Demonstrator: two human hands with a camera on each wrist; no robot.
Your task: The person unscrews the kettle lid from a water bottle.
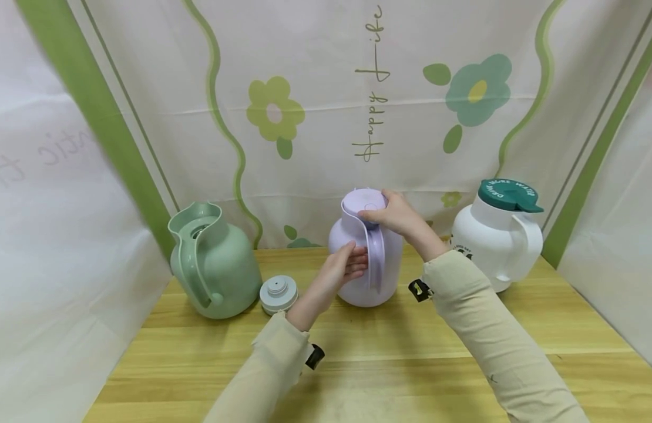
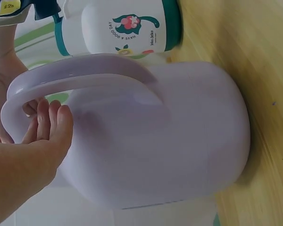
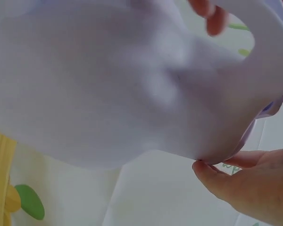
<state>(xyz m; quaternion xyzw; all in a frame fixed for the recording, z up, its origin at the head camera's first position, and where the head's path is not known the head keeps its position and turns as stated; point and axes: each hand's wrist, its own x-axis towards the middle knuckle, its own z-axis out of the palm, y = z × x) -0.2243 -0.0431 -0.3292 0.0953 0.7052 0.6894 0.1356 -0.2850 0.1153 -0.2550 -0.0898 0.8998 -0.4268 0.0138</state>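
Note:
A lilac thermos jug [image 1: 348,288] stands upright in the middle of the wooden table, its handle toward me. Its round lilac lid [image 1: 364,200] sits in the mouth. My right hand [image 1: 402,218] grips the lid at the top, thumb on the near side and fingers at the right edge; in the right wrist view a fingertip [image 3: 200,165] meets the rim. Beside the handle [image 2: 80,70], my left hand [image 1: 333,270] has its fingers extended toward the handle's opening; whether they touch the jug cannot be told.
To the left stands a green thermos jug [image 1: 236,270] with an uncovered mouth. A grey-green stopper [image 1: 278,294] lies between it and my left wrist. At right is a white jug [image 1: 490,235] with a dark green lid [image 1: 508,195]. A printed curtain [image 1: 315,164] hangs behind.

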